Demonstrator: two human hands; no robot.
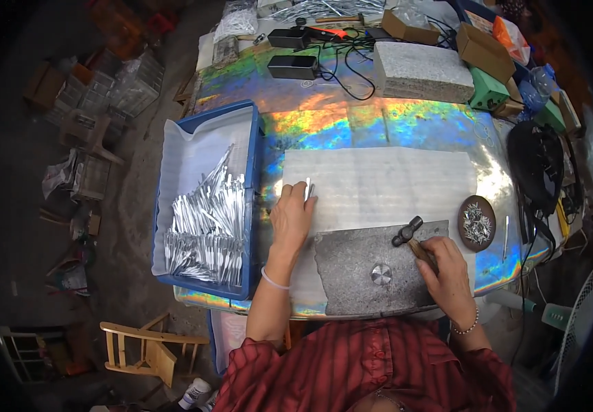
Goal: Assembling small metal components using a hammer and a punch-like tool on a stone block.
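My right hand (447,273) is closed round the wooden handle of a small hammer (410,233). Its dark metal head is over the upper part of a grey stone slab (344,264), on which a round shiny metal disc (381,275) lies. Over the left end of a white foam sheet (379,178), my left hand (292,218) pinches a short, slim silvery metal piece (308,189) that sticks up past the fingertips. Left of that hand stands a blue tray (256,199) lined with white foam, holding many slender silvery metal pieces (207,220).
At the right, a brown oval dish (490,233) holds small silvery bits, with a thin metal rod (506,237) beside it. A granite block (420,72), black boxes (293,67) with cables and a cardboard box (485,53) line the far side. A wooden chair (152,350) stands lower left.
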